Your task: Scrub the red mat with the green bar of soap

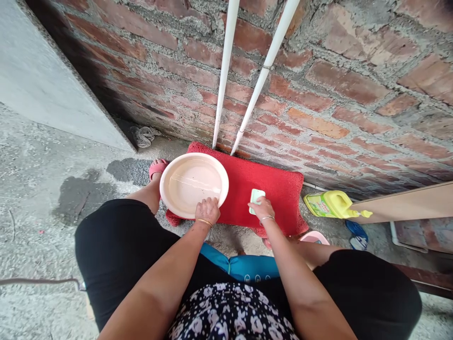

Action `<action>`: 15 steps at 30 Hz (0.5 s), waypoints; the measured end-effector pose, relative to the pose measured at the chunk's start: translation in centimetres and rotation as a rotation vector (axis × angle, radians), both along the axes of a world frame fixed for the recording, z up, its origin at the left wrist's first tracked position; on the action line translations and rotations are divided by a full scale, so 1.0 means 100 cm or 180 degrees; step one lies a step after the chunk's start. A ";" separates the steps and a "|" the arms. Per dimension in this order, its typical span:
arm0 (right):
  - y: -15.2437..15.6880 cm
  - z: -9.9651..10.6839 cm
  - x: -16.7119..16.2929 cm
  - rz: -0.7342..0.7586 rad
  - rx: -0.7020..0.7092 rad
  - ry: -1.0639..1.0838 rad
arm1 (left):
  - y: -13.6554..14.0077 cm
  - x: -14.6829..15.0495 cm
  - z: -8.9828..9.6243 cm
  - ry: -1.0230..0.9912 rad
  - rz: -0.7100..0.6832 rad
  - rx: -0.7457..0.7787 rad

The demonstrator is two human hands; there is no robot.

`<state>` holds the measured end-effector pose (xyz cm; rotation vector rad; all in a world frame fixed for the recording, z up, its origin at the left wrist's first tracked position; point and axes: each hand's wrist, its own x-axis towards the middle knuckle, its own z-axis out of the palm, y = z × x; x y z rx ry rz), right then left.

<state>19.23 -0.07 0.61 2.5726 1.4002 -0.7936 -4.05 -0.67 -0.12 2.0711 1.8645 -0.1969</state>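
A cream plastic basin with water in it stands on the left part of a low bench draped in red cloth. The fingers of my left hand curl over the basin's near right rim and grip it. To the right, my right hand is closed around the near end of a pale green soap box, a small rounded rectangle with a lighter edge. The soap box is over the red cloth, apart from the basin. Whether it touches the cloth, I cannot tell.
A yellow detergent jug lies on the floor right of the bench, near a blue slipper and a pink tub. Behind the bench rise two white pipes against a brick wall. A grey slab leans at left.
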 end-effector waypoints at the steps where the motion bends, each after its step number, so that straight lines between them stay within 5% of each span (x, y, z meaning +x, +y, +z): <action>1: 0.010 -0.001 -0.020 0.0120 0.0067 0.0097 | 0.000 0.000 0.000 0.0007 -0.0011 -0.0003; 5: 0.046 -0.007 -0.084 0.0681 0.0059 0.0385 | 0.001 0.000 0.002 0.0023 -0.0029 0.0012; 8: 0.055 -0.013 -0.090 0.0970 0.0032 0.0385 | 0.001 0.000 0.002 0.0050 -0.0026 0.0004; 11: 0.048 -0.016 -0.052 0.0783 0.0053 0.0209 | 0.001 0.000 0.002 0.0048 -0.0031 -0.0018; 15: 0.023 -0.014 0.040 0.0040 -0.0061 -0.0093 | 0.001 0.000 0.002 0.0015 -0.0038 -0.0035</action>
